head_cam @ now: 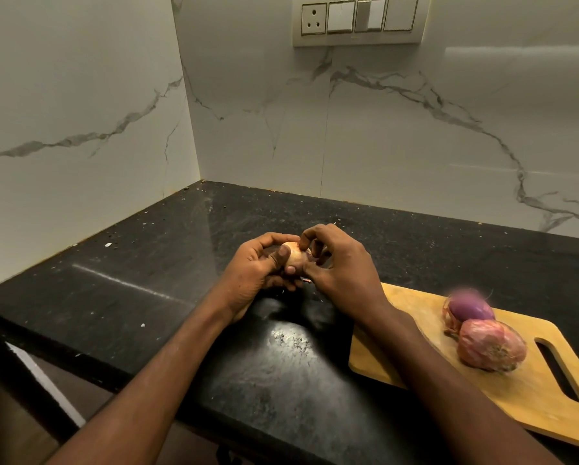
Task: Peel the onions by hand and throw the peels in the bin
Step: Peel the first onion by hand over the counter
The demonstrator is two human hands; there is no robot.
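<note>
Onion (294, 256), pale and partly stripped, sits at the centre of the frame, held above the black countertop (167, 250) between both hands. The left hand (257, 273) cups it from the left with fingers curled round and the thumb laid across its front; the right hand (338, 263) closes on its right end, fingertips pinching at the skin there. At lower right a wooden cutting board (398, 357) lies on the counter, its near corner reaching towards the counter's front edge and its handle slot towards the right edge of the frame. On it a peeled purple onion (471, 308) touches an unpeeled onion (491, 344) just in front of it. Bare counter stretches left and back to the marble wall (80, 95) corner, flecked with small scraps.
</note>
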